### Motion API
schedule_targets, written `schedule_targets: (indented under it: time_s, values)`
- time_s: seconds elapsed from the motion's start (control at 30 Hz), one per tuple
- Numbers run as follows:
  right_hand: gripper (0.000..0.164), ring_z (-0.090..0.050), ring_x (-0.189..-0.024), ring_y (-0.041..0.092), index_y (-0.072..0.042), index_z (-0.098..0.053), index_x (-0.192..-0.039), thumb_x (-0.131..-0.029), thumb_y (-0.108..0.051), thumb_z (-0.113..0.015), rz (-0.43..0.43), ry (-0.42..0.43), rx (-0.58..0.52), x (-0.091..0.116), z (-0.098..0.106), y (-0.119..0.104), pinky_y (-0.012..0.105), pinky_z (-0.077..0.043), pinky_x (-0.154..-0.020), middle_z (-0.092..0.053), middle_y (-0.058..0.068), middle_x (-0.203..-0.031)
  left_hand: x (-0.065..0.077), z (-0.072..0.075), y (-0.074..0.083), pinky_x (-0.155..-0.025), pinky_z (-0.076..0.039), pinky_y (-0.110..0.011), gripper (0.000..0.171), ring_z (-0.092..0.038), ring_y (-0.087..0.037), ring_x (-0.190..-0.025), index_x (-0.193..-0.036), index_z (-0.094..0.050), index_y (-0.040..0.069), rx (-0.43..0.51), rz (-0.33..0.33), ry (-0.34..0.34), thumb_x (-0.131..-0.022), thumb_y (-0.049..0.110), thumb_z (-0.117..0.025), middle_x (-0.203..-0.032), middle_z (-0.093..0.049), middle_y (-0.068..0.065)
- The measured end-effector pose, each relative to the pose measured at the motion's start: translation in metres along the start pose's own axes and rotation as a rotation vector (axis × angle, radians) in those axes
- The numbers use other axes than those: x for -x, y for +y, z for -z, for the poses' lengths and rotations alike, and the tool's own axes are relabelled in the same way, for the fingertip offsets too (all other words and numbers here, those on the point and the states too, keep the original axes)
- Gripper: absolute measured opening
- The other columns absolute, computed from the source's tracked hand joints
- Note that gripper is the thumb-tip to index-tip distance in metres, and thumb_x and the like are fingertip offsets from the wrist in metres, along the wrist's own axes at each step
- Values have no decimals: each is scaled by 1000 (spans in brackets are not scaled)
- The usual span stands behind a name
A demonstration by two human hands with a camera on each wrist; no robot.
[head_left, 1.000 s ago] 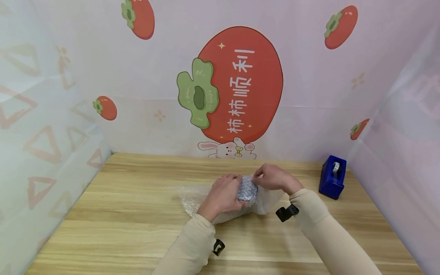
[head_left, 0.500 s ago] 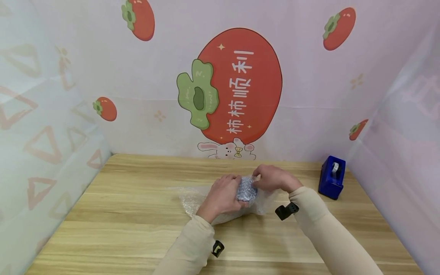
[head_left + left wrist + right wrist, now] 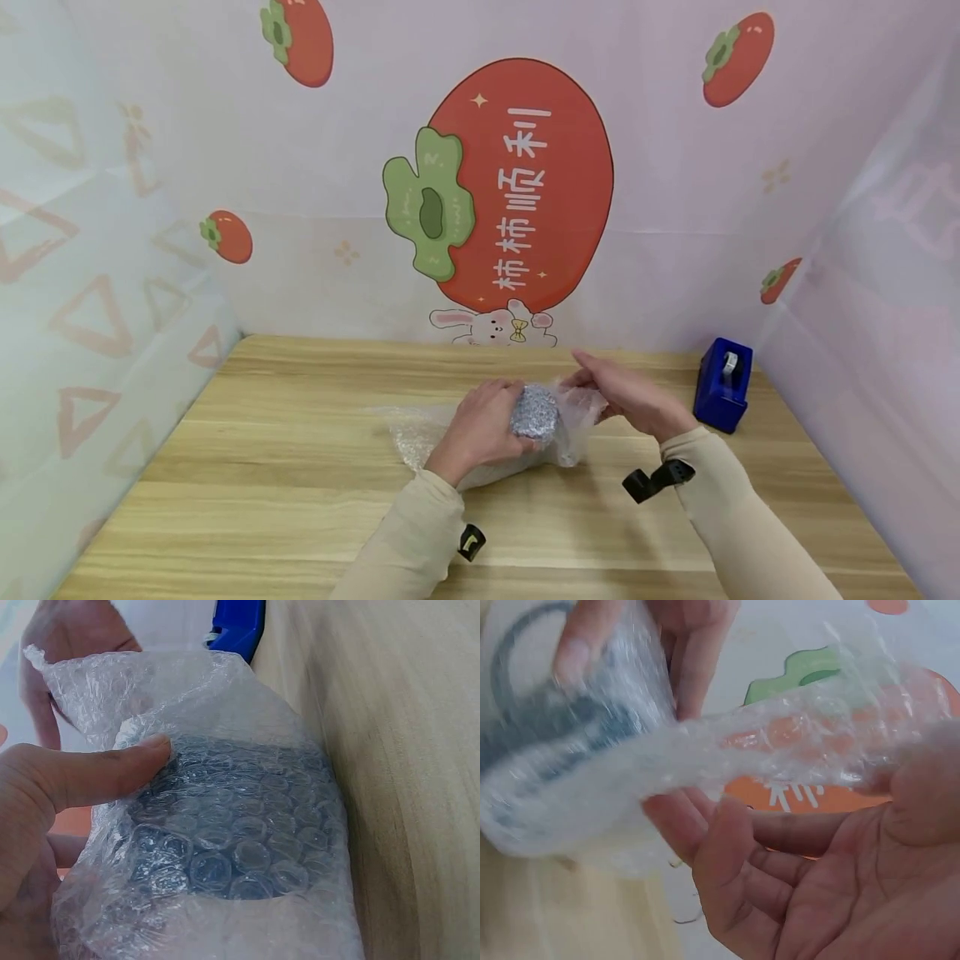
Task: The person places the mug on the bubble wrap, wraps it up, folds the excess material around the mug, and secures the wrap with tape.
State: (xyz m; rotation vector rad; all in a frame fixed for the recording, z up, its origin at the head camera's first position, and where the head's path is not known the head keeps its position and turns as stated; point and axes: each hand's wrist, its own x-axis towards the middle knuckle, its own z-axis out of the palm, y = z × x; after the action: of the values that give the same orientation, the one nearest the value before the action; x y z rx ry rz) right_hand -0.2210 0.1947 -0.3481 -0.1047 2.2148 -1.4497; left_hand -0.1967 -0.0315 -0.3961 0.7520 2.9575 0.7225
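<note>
A bluish, rounded object [image 3: 536,413] lies inside clear bubble wrap [image 3: 422,435], with rows of round bubbles over it in the left wrist view. My left hand [image 3: 482,427] grips the wrapped object from the left, its thumb pressing the top edge of the wrap. To the right, my right hand [image 3: 636,402] is at the loose end of the wrap, palm turned toward it. In the right wrist view its fingers [image 3: 724,859] are loosely bent beneath the loose wrap [image 3: 795,746]. A dark curved band shows through the plastic there.
A blue tape dispenser [image 3: 723,385] with a roll in it stands at the right rear of the wooden table [image 3: 285,517]. Behind the table hangs a pale backdrop [image 3: 330,283] printed with persimmons and a rabbit.
My right hand has let go of its pinch by the object and moved right, its fingers spreading along the loose wrap. My left hand stays on the wrapped object.
</note>
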Motion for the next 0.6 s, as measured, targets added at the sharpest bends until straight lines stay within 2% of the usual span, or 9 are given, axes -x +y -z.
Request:
schedule_targets:
  time_s: [0.07,0.13,0.23,0.27,0.37,0.47,0.5,0.6]
  values:
    - [77,-67,-90,17,12,-53,-137,-107,-56,-30,18,-25,-106,7,0,5,35,-56,-76,-67,13,-118,0,0,0,-109,-40,-51,86,-52,-33,-131,-143,-53,0,4,-4,8,-75,38,-90,-142,-56,-15]
    - [79,-67,-93,17,13,-52,-137,-107,-57,-30,54,-40,-182,13,0,11,35,-55,-80,-68,12,-117,1,-1,0,-110,-40,-50,86,-51,-33,-132,-144,-53,0,6,-4,12,-76,38,-90,-142,-56,-16]
    - [69,-65,-101,19,12,-56,-132,-108,-49,-33,151,-56,-227,22,-4,21,37,-52,-88,-69,10,-114,2,-1,0,-111,-39,-49,87,-51,-33,-132,-145,-52,0,9,4,18,-76,38,-90,-143,-56,-16]
    - [64,-63,-106,21,14,-58,-127,-109,-43,-36,195,-58,-219,25,-6,26,39,-50,-91,-69,13,-116,2,-2,1,-111,-39,-49,88,-51,-33,-132,-145,-52,0,12,8,25,-76,38,-90,-142,-56,-16]
    - [44,-59,-114,23,9,-61,-127,-104,-29,-56,268,-14,-115,31,-15,37,39,-49,-94,-66,14,-124,4,-5,3,-111,-38,-49,89,-51,-33,-132,-145,-51,-1,28,33,50,-75,39,-90,-141,-57,-16]
    - [41,-58,-116,25,4,-63,-129,-95,-18,-72,314,88,0,31,-27,44,34,-52,-90,-65,16,-128,7,-10,5,-111,-39,-50,89,-51,-34,-131,-144,-51,-1,49,58,88,-75,41,-90,-140,-57,-17]
    - [43,-60,-114,25,0,-63,-130,-92,-16,-76,321,132,27,29,-32,45,31,-53,-88,-66,14,-126,8,-11,6,-111,-38,-49,90,-51,-34,-131,-144,-51,-1,59,67,100,-75,41,-89,-141,-57,-17]
    - [30,-61,-110,28,1,-68,-121,-93,-8,-73,386,261,63,24,-44,46,28,-55,-83,-65,16,-123,11,-15,8,-110,-39,-49,92,-52,-35,-129,-144,-49,-3,96,86,144,-75,41,-90,-140,-57,-19]
